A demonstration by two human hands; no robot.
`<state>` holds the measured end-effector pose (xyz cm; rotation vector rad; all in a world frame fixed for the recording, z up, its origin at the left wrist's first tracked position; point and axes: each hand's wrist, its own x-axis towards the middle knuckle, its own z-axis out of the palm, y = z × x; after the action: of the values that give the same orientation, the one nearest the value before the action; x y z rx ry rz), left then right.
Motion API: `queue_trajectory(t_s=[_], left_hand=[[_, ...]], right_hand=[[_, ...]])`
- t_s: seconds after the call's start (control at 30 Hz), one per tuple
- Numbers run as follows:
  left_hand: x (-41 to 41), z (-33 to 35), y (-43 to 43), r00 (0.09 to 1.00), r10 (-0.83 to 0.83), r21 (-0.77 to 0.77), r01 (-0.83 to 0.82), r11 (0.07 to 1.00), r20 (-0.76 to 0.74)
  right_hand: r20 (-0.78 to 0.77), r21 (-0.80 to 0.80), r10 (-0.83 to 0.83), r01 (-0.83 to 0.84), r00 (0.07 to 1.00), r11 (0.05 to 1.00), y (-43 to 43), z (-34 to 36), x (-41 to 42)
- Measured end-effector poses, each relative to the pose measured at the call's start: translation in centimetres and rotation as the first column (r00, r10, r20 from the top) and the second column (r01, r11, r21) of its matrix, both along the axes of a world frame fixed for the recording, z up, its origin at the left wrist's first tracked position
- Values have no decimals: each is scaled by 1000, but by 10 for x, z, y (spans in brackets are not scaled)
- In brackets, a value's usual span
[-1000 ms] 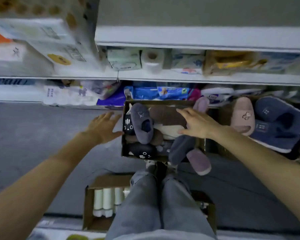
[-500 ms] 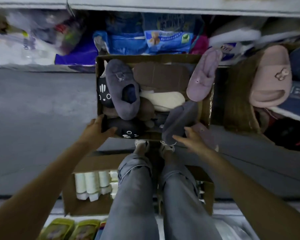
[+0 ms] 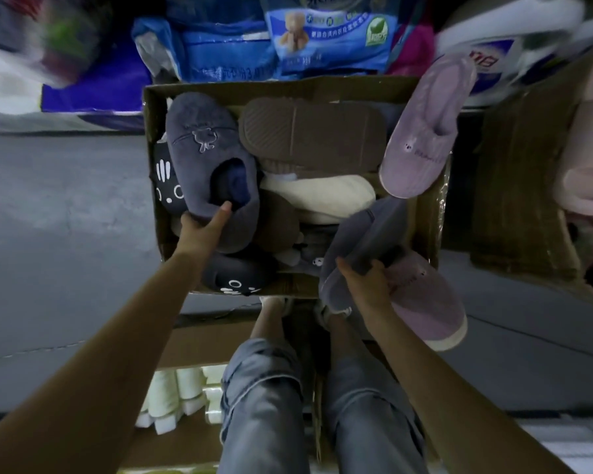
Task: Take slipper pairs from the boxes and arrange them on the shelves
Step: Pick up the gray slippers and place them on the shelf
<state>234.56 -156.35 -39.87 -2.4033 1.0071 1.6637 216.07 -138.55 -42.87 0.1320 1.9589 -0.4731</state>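
**Grey plush pair, mid-pick**

Grasps with left hand (image 3: 199, 230) the heel of a dark grey plush slipper with embroidered bear (image 3: 206, 159), far left in the brown cardboard box (image 3: 288, 86); clutches with right hand (image 3: 367, 285) its likely mate, a grey slipper (image 3: 360, 234) at the near right rim. Next: lift both clear. Cannot see shelves, nor slippers buried lower.

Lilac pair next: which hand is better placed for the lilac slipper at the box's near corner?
Probably right: the right hand, gripping one grey slipper, lies beside the lilac slipper; the left hand grips the bear slipper opposite.
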Motion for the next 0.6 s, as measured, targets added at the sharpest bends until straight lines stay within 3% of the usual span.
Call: queue_trajectory(t_s=[0.07, 0.3, 0.6], left_hand=[[0, -6, 1, 999, 34, -16, -34, 999, -14], [5, -22, 3, 991, 123, -91, -128, 988, -61], [5, -29, 4, 978, 191, -120, -201, 972, -86]], right_hand=[[-103, 75, 42, -35, 994, 997, -4, -11, -2], [-217, 230, 91, -39, 972, 972, -19, -38, -9], [-296, 248, 131, -57, 946, 967, -21, -40, -11]])
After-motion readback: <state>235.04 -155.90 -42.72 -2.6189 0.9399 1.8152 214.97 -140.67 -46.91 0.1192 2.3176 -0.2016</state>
